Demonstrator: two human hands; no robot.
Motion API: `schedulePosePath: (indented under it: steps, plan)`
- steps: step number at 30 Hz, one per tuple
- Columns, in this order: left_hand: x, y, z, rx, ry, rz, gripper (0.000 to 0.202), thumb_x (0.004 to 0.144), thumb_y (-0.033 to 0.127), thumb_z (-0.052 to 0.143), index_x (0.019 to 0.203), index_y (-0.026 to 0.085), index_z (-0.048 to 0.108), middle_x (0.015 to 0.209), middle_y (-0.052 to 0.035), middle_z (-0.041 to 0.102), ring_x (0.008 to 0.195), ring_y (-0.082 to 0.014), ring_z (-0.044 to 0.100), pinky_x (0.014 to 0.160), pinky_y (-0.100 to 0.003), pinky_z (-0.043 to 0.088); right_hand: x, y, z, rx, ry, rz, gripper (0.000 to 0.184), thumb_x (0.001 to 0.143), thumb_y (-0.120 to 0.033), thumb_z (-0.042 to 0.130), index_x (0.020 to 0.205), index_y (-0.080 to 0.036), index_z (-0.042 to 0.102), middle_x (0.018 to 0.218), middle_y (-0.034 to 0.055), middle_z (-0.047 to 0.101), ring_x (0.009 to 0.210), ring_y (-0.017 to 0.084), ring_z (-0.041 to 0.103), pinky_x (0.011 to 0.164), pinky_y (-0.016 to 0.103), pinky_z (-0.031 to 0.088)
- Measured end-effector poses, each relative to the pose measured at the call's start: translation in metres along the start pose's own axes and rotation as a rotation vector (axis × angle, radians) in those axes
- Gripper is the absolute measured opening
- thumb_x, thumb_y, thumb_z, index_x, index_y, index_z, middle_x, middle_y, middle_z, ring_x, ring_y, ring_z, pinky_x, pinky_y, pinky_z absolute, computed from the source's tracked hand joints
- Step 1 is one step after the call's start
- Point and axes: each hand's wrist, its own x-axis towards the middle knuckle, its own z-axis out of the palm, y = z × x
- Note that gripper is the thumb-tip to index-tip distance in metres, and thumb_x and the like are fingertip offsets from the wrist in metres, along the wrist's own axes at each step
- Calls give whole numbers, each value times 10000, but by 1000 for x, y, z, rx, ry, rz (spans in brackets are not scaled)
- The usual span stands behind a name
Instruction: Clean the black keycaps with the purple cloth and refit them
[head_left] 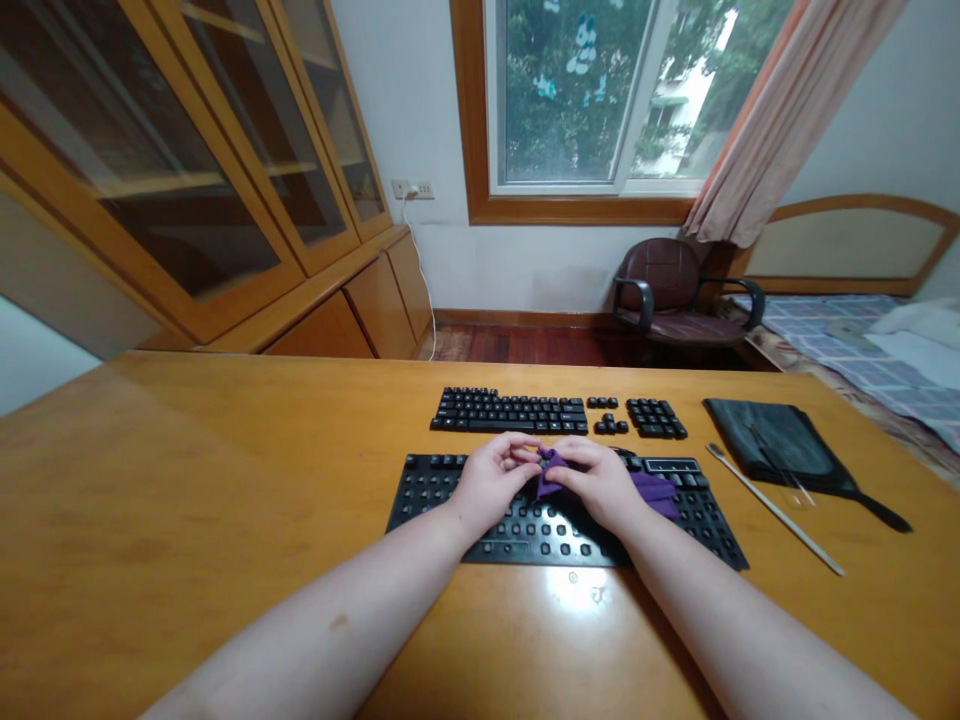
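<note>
Above the middle of a black keyboard base [517, 547] with its keycaps off, my two hands meet. My right hand [600, 475] is closed on a purple cloth [553, 470], part of which hangs out past the wrist over the base's right side. The fingers of my left hand [491, 480] pinch together at the cloth's near end; a small thing there is mostly hidden by cloth and fingertips. Behind the base, loose black keycaps [510, 412] lie set out in keyboard order, with the number-pad keycaps [657, 418] grouped at the right.
On the desk's right lie a dark folded cloth or pouch [780, 440] with thin metal tools [801, 488] on it, and a long pale stick brush [780, 512]. Beyond the desk stand a maroon armchair [664, 285], a glass-door cabinet [292, 190] and a bed [847, 330].
</note>
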Motion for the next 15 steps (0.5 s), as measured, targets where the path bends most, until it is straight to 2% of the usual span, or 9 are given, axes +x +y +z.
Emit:
schedulePosePath:
  steps: [6,11,15]
  plan:
    - [0,-1,1,-1,22,4,253,668,112,666,916,138,622,753,-19,672,718,-121,639,756,-277,533,0,4,-2,73,72,-9,72,697,-293,707,689,-228,736,747,38,695,753,184,639,751,316,503]
    - [-2,2,1,-4,6,28,217,683,127,657,897,137,630,789,-35,687,732,-129,646,746,-274,541,0,0,-1,9,-2,-11,128,680,-314,723,774,-230,741,815,40,691,808,191,630,787,326,495]
    - [-3,2,1,8,4,22,222,688,130,657,908,138,632,782,-37,692,730,-135,649,748,-284,546,0,0,0,8,3,1,125,669,-342,725,723,-232,745,767,38,693,756,191,635,752,328,508]
